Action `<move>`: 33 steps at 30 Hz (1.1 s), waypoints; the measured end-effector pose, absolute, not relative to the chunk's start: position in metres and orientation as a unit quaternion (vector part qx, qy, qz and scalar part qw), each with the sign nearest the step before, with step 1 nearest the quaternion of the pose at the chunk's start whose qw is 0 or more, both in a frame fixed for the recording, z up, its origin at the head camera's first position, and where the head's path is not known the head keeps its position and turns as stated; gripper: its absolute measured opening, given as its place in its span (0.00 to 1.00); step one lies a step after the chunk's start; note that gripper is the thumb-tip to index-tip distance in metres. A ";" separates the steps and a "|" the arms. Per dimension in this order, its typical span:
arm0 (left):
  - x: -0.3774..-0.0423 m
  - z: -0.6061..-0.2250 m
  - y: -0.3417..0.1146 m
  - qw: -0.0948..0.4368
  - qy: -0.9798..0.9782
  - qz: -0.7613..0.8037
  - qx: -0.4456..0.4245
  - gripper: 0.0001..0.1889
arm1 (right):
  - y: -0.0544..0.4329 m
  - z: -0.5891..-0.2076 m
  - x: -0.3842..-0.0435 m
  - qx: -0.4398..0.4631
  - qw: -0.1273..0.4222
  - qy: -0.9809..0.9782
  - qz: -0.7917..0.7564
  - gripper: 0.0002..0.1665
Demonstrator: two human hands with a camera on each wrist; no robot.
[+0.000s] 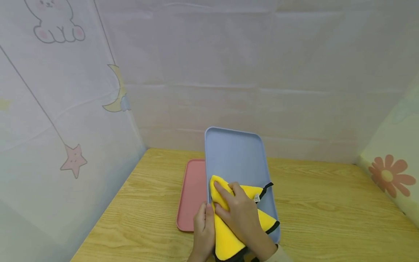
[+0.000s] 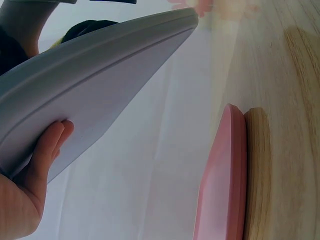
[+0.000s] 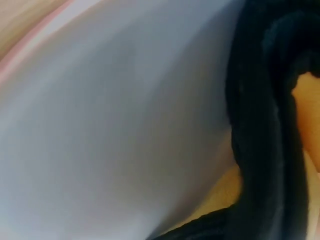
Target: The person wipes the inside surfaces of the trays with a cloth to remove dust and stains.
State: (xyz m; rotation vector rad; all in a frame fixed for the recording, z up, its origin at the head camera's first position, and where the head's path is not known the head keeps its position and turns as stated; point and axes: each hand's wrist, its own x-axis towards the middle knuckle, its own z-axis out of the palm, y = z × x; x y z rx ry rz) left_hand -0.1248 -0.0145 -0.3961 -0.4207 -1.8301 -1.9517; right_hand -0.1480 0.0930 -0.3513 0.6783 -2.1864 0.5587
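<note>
A light blue rectangular tray [image 1: 237, 156] is held up at a tilt, its inner face toward me. My left hand [image 1: 204, 227] grips the tray's left edge, thumb at the rim; in the left wrist view its fingers [image 2: 47, 147] lie against the underside. On the tray's lower half lies a yellow cloth [image 1: 227, 236] with black edging and a small white tag. My right hand [image 1: 242, 214] holds the cloth against the tray near the left rim, index finger reaching up-left and other fingers bent. Part of the cloth under this hand is hidden.
A pink tray [image 1: 191, 196] lies on the wooden table [image 1: 137, 211] behind and left of the blue one, partly covered by it. Wood-grain tabletop extends to both sides. A pale backdrop with printed figures [image 1: 74, 160] stands at the back and sides.
</note>
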 end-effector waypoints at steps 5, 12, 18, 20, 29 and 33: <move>-0.126 -0.397 -0.015 0.247 -0.657 -0.693 -0.162 0.13 | 0.101 -0.352 -0.149 0.270 0.382 -0.860 0.203 0.27; -0.123 -0.391 -0.018 0.254 -0.652 -0.699 -0.146 0.14 | 0.116 -0.358 -0.150 0.246 0.377 -0.873 0.188 0.28; -0.122 -0.389 -0.020 0.248 -0.645 -0.707 -0.150 0.14 | 0.127 -0.363 -0.153 0.233 0.387 -0.874 0.180 0.26; -0.122 -0.389 -0.020 0.249 -0.643 -0.709 -0.149 0.14 | 0.131 -0.364 -0.154 0.224 0.386 -0.877 0.177 0.26; -0.121 -0.386 -0.023 0.265 -0.643 -0.705 -0.138 0.14 | 0.159 -0.375 -0.164 0.157 0.362 -0.904 0.164 0.25; -0.121 -0.385 -0.024 0.274 -0.642 -0.701 -0.142 0.14 | 0.171 -0.380 -0.168 0.111 0.337 -0.920 0.168 0.26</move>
